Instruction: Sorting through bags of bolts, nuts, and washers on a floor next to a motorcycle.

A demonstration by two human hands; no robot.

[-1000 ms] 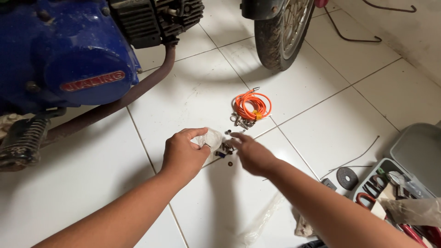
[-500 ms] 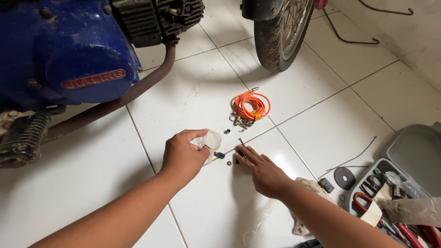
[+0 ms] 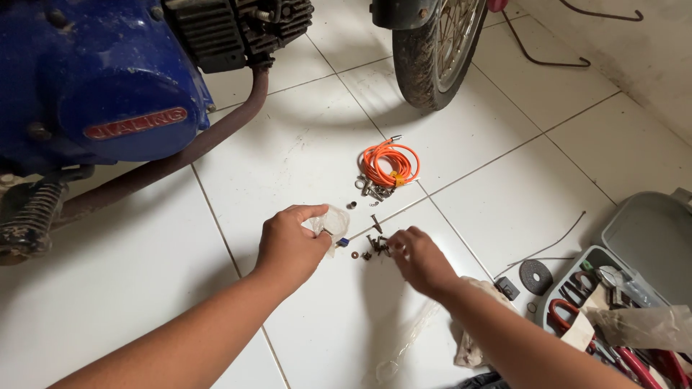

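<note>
Head view, centre of frame: left hand (image 3: pixel 290 241) w/ fingers curled and pinched shut on a small clear bag (image 3: pixel 333 221), held just above the white tile floor (image 3: pixel 303 144). Right hand (image 3: pixel 420 259), centre-right, fingertips drawn together over a cluster of small screws (image 3: pixel 376 244) lying on the tile just right of the bag; whether a screw is actually gripped cannot be told, as the fingers hide it. A blue-capped bit (image 3: pixel 343 242) and a brown washer (image 3: pixel 355 254) lie between the hands. Above centre: orange cable coil (image 3: pixel 390 162) w/ more metal fittings (image 3: pixel 372 189) at its lower edge. Upper left: blue engine (image 3: pixel 101 79); top centre: tyre (image 3: pixel 432 50). Lower right: open grey toolbox (image 3: pixel 641 238), black disc (image 3: pixel 536 276) beside it. Step judged: picking loose hardware off the floor next to the bag. Next move calls for a fine pinch on one screw and the bag mouth kept open.
</note>
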